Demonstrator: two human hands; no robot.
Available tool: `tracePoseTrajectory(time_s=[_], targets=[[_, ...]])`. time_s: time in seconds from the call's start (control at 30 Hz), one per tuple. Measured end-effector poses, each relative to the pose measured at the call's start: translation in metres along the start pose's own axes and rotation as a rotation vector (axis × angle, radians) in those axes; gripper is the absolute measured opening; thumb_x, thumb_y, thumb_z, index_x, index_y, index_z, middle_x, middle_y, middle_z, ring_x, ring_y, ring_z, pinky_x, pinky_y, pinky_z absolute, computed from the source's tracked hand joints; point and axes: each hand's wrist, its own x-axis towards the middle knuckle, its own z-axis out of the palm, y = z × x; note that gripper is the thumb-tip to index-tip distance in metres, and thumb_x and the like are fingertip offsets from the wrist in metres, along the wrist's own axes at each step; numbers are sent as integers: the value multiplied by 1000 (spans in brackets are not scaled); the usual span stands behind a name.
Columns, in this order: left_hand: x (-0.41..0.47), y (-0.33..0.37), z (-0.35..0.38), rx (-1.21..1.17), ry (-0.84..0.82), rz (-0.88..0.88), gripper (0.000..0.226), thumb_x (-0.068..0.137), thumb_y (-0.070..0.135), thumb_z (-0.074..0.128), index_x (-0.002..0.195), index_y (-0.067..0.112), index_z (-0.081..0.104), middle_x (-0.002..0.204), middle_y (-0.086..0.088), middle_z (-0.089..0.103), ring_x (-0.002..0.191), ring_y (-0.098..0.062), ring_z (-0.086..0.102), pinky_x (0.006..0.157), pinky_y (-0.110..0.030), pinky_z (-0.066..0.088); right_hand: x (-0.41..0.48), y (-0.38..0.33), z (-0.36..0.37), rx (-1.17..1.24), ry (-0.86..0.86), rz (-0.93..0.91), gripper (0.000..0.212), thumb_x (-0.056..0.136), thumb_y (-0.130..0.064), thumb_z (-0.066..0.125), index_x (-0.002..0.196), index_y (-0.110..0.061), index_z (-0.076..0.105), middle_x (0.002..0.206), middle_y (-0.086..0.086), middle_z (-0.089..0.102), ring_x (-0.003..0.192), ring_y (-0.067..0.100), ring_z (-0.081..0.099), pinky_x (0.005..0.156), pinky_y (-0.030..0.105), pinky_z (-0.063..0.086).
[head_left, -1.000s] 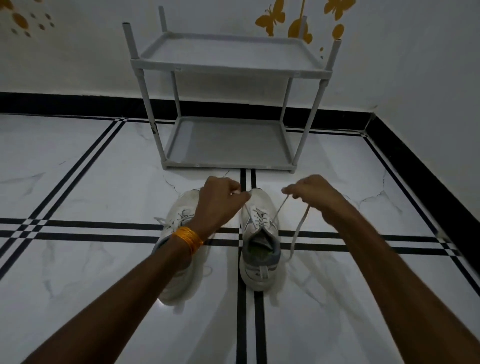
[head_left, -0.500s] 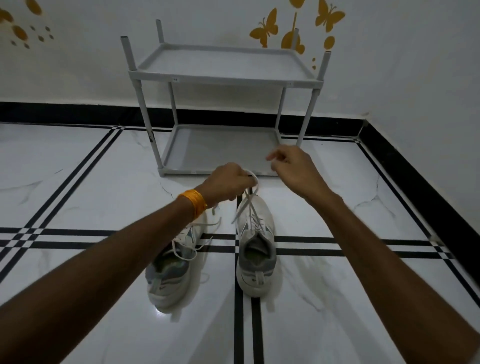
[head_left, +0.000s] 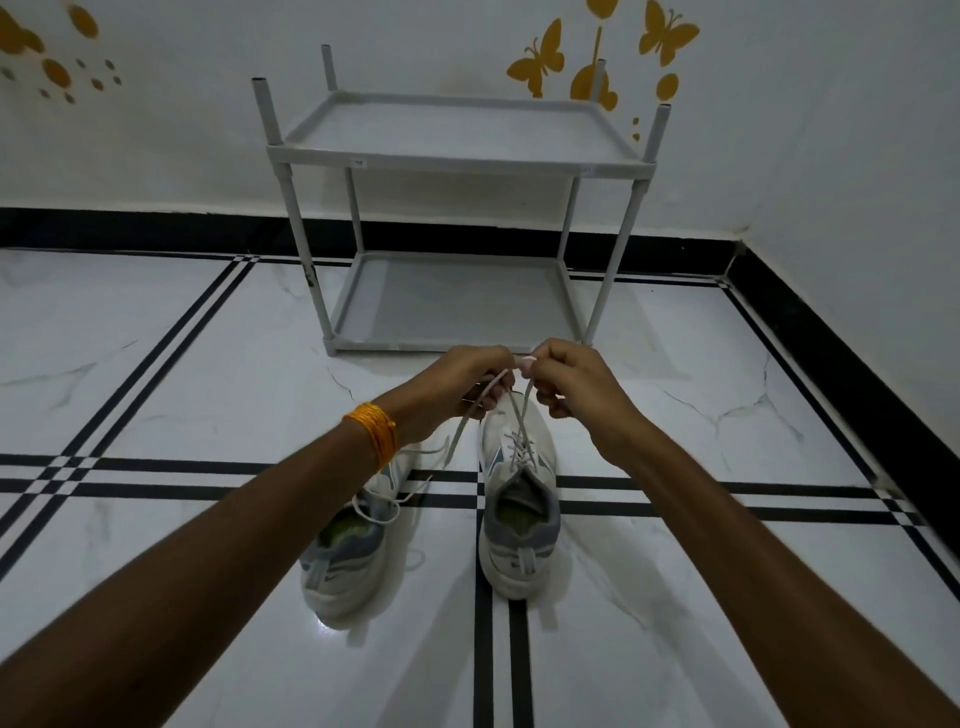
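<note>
Left shoe (head_left: 345, 551) on floor, laces loose, waiting its turn. Left hand (head_left: 457, 387) fingers pinch lace (head_left: 456, 441), lifted taut over right shoe (head_left: 519, 514), which is on floor. Right hand (head_left: 576, 389) fingers pinch other strand; hands meet, likely to cross for knot.

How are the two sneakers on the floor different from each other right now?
The right sneaker has its laces pulled up, pinched by the left hand and right hand; the left sneaker has loose laces. The right sneaker sits straight along the black floor lines; the left sneaker is angled. Both are white with grey collars, toes toward the rack.
</note>
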Motion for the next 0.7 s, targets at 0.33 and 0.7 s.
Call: tracePoseTrajectory(time_s=[0.33,0.7], targets=[[4,-15,40,420,420,282,26,71,-6,68,82,14,53,72,-4,57,65,-18,53,57,-25,41,15,-59,-2,389,-70,-27,18,96,-13,57,100,3,61,79,12,64,65,14,69,63,20,59],[-9,-28,32,770,576,576,17,89,22,64,79,14,53,61,3,51,54,-14,43,50,-21,29,30,17,3,928,196,509,8,93,7,53,90,9,59,91,26,63,80,31,68,60,29,62]])
